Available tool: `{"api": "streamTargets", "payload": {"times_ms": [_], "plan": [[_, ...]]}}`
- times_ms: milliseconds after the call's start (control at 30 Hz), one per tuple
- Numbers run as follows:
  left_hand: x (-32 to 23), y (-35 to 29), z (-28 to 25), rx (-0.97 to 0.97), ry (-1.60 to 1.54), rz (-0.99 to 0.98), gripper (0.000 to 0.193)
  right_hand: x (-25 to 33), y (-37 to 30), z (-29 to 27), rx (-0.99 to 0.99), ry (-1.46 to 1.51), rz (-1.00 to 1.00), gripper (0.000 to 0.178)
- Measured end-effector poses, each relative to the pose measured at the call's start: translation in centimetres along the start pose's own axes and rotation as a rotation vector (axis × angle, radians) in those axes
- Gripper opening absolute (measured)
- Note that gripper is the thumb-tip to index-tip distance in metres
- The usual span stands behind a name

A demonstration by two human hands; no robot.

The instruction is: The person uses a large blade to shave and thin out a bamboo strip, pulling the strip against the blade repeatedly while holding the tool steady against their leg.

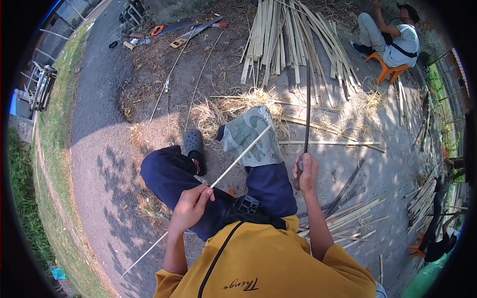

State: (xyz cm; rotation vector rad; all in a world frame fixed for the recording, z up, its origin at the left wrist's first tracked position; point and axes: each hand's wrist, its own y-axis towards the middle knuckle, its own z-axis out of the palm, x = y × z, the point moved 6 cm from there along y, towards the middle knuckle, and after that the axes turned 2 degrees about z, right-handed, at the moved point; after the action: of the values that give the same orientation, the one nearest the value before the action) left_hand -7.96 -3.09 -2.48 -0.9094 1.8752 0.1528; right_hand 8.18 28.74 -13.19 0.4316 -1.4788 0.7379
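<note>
Left hand [191, 206] sits nearside-left of the camouflage cloth [263, 150], pinching the pale strip [240, 158] between thumb and fingers. Strip's long axis slants away rightward, far end over the cloth; contact unclear. Right hand [307, 174], nearside-right of the cloth, grips the long dark tool [308, 109], which points away, apart from the strip.

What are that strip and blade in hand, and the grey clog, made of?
Strip: likely bamboo or wood, matte; it's straw-coloured, slender and straight.
Blade: probably metal, dull; it's dark, thin and straight.
Clog: perhaps moulded foam, matte; its upper has holes.
</note>
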Motion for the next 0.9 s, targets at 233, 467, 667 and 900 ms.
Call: {"api": "streamTargets", "payload": {"times_ms": [233, 467, 667, 900], "plan": [[1.6, 7.8, 7.5, -0.016, -0.151, 0.035, 0.022, 2.3, -1.2, 1.1, 0.09, -0.624, -0.217, 0.047], [1.2, 9.5, 10.3, -0.032, -0.233, 0.001, 0.024, 2.8, -1.1, 5.7, 0.288, -0.932, -0.338, 0.05], [3.0, 10.2, 11.3, -0.043, -0.334, 0.018, 0.023, 2.8, -0.7, 6.3, 0.316, -0.906, -0.293, 0.049], [2.8, 8.3, 10.2, 0.058, -0.35, -0.033, 0.052, 1.8, 0.1, 5.9, 0.263, -0.84, -0.221, 0.047]]}}
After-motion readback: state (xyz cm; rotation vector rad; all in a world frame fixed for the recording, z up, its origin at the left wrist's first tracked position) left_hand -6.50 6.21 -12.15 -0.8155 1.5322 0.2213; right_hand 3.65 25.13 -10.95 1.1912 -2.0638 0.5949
